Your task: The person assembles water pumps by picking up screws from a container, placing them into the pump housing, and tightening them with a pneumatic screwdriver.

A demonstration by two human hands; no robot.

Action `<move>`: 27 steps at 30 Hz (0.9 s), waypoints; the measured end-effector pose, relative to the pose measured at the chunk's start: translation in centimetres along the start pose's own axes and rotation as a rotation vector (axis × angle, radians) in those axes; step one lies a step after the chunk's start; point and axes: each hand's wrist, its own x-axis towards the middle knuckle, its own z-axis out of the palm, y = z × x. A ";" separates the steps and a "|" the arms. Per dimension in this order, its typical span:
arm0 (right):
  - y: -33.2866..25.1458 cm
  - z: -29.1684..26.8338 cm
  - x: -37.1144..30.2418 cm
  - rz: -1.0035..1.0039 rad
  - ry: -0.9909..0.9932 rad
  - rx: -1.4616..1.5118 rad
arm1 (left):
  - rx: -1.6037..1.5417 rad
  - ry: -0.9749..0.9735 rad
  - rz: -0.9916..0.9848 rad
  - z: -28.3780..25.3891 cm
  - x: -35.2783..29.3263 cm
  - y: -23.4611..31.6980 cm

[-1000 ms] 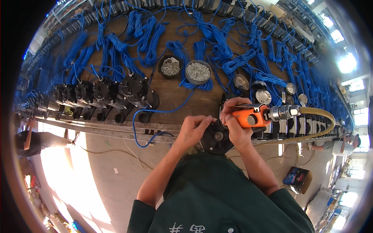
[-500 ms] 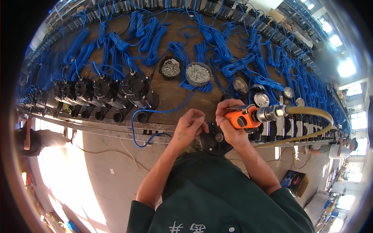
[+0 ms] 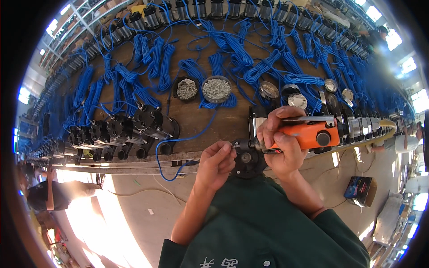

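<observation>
My right hand [image 3: 282,152] is wrapped round an orange air screwdriver [image 3: 308,135], which lies roughly level with its nose toward the left. A metal lever runs along the tool's top, and its fittings join a yellowish hose [image 3: 388,124]. Just below the tool's nose is the black round end cover [image 3: 248,164] of a motor unit, close against my body, with screw heads on its rim. Beside the cover's left edge, my left hand [image 3: 216,163] is closed, thumb pressed to curled fingers; whatever they may pinch is too small to make out.
Two bowls of small metal screws, a dark one [image 3: 186,89] and a wider one [image 3: 216,90], stand on the brown bench [image 3: 196,117]. Motor units [image 3: 152,123] line its left edge. Blue cable bundles [image 3: 263,64] cover the far side. Metal caps [image 3: 297,102] lie to the right.
My right hand has swung the air screwdriver rightward and turned it more sideways, baring more of its body. My left fingers have curled in tighter. The whole view has shifted slightly.
</observation>
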 end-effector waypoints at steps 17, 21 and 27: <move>-3.5 -3.2 -4.6 -0.058 0.043 -0.062 | 0.816 0.019 0.190 1.7 -1.1 -2.7; -3.1 -5.0 -6.5 -0.022 -0.028 -0.229 | 1.473 -0.205 0.580 2.4 -1.5 -3.1; -1.9 -4.8 -8.5 0.100 -0.016 -0.405 | 1.986 -0.191 0.705 0.6 -1.8 -5.7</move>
